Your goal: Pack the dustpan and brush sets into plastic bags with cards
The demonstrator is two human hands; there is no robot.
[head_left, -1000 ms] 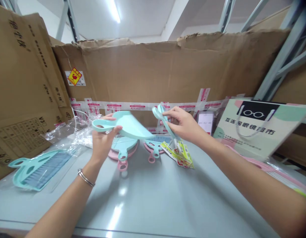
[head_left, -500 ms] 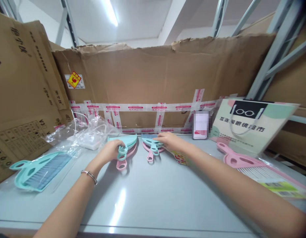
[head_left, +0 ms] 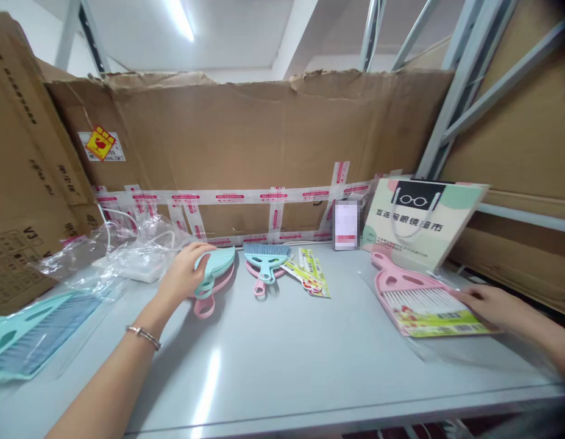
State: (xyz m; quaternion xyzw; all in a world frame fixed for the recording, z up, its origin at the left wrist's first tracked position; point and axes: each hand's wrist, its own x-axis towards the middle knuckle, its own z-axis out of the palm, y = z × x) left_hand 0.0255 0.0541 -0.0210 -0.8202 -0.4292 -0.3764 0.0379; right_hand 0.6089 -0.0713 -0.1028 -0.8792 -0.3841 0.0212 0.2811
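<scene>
Pink bagged dustpan set is lying on the tabletop at right, your right hand touching it, grip unclear; your left hand is gripping a stacked teal dustpan, risking a slide if tugged.

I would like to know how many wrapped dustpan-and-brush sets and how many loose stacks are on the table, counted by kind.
Wrapped teal set: 1
Wrapped pink set: 1
Dustpan stack: 1
Brush stack: 1
Total: 4

How many pieces each stack holds, I cannot tell.
</scene>
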